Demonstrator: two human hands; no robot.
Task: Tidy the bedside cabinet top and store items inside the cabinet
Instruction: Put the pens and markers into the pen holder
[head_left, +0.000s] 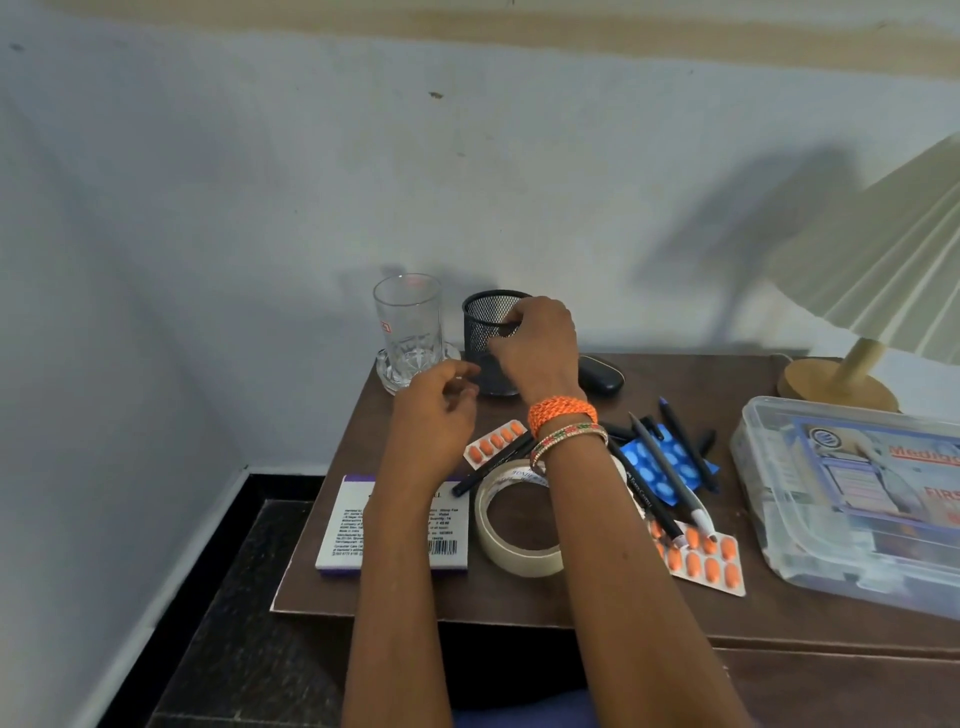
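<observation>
On the brown cabinet top (597, 608) a black mesh pen holder (482, 318) stands upright at the back. My right hand (540, 348) grips its rim and side. My left hand (436, 415) hovers just left of it, fingers loosely curled and apart, holding nothing. A glass (408, 325) stands on a clear coaster (387, 371) to the left. Several pens (670, 478) lie scattered over a blue blister pack (655, 470). Orange pill strips lie near my wrist (493, 439) and at the front right (709, 564). A tape roll (519, 558) and a white box (395, 535) sit in front.
A clear plastic first-aid box (857, 499) fills the right side. Behind it stands a lamp with a wooden base (836, 387) and pleated shade. A black case (602, 375) lies behind my right wrist. The wall is close behind; dark floor lies to the left.
</observation>
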